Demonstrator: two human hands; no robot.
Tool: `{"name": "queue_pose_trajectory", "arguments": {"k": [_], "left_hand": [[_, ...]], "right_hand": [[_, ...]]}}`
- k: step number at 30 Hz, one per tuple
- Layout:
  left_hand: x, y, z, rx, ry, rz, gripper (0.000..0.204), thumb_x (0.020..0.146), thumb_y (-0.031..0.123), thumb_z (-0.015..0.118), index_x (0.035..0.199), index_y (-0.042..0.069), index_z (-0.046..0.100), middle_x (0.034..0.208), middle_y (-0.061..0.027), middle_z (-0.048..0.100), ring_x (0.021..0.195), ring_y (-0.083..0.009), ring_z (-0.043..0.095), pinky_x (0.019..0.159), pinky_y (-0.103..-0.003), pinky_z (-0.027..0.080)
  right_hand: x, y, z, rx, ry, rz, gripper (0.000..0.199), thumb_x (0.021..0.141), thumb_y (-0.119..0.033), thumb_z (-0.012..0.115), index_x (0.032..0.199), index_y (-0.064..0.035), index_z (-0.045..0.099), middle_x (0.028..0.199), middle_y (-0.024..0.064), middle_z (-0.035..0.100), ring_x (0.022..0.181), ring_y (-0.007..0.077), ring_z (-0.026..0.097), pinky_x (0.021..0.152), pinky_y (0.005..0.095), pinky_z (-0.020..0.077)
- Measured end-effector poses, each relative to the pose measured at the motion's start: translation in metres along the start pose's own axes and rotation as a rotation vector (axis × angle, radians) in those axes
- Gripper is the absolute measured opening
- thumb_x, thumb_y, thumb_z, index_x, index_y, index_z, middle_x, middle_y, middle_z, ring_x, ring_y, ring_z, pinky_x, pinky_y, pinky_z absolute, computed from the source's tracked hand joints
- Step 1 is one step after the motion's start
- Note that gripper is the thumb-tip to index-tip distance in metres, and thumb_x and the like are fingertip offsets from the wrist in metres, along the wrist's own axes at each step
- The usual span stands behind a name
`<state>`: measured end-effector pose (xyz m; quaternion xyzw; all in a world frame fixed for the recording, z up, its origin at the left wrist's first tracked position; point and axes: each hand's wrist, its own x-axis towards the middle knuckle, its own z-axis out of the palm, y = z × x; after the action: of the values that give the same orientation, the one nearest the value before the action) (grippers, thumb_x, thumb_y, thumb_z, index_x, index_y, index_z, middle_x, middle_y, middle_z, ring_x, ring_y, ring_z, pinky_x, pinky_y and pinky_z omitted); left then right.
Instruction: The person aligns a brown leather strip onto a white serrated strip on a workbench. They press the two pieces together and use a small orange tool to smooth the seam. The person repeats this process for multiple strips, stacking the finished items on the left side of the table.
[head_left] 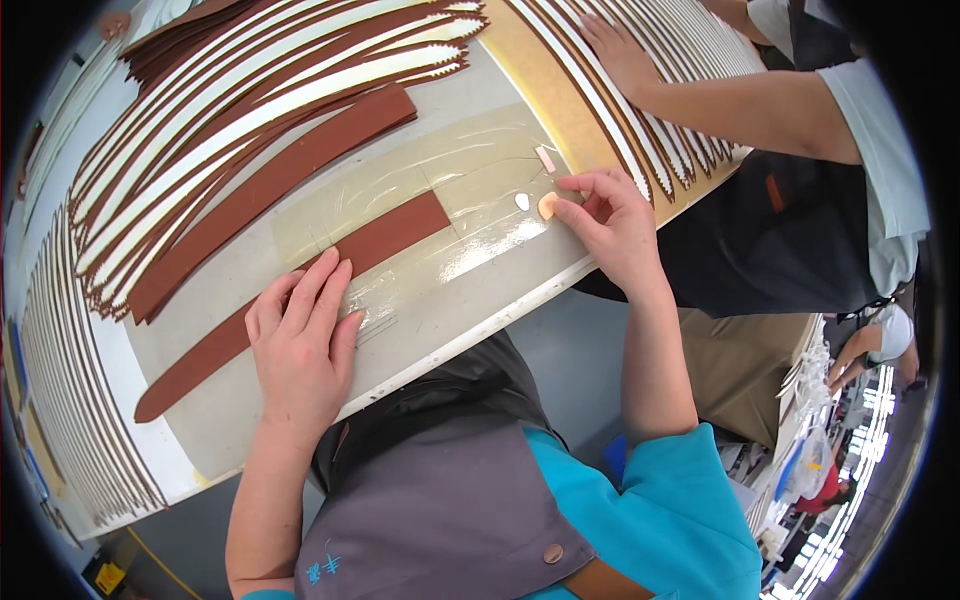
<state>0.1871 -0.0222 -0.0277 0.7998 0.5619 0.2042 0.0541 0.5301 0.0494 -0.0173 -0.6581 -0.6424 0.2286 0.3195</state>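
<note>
A long brown strip (390,238), rounded at one end and square at the other, lies slantwise on a clear glossy sheet (480,190) on the worktable. My left hand (305,340) rests on the strip's middle, fingers stretched out and pressing it flat. By the strip's square end, my right hand (615,225) has thumb and forefinger curled in at a small peach-coloured rounded piece (547,206). Beside that piece are a small white piece (522,202) and a small pink bar (545,159). A second, wider brown strip or stack of strips (280,195) lies just beyond.
Brown and white strips (270,90) are heaped at the back left, with another row (85,380) at the left edge. On the right, a co-worker's hand (618,58) touches strips laid on a tan board (550,80). The table's front edge (440,355) runs before me.
</note>
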Motion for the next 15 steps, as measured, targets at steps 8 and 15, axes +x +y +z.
{"name": "queue_pose_trajectory", "arguments": {"k": [8,15], "left_hand": [[-0.005,-0.006,0.002,-0.085,0.072,-0.013,0.051,0.086,0.016,0.078,0.135,0.01,0.068,0.145,0.0012,0.063,0.123,-0.0269,0.056,0.107,-0.044,0.042],[-0.008,-0.008,0.006,-0.14,0.114,0.001,0.039,0.094,0.02,0.073,0.13,0.007,0.069,0.141,-0.0004,0.063,0.123,-0.0257,0.055,0.106,-0.044,0.043]], "right_hand": [[0.009,0.005,0.007,-0.039,-0.064,-0.018,0.016,0.085,-0.013,0.085,0.096,-0.0042,0.077,0.086,-0.0006,0.058,0.068,0.0083,0.05,0.064,0.0253,0.0439],[0.004,-0.008,-0.004,0.048,-0.152,0.178,0.013,0.092,-0.006,0.081,0.1,-0.0013,0.072,0.087,-0.001,0.071,0.078,0.0035,0.06,0.071,0.0186,0.0457]]}}
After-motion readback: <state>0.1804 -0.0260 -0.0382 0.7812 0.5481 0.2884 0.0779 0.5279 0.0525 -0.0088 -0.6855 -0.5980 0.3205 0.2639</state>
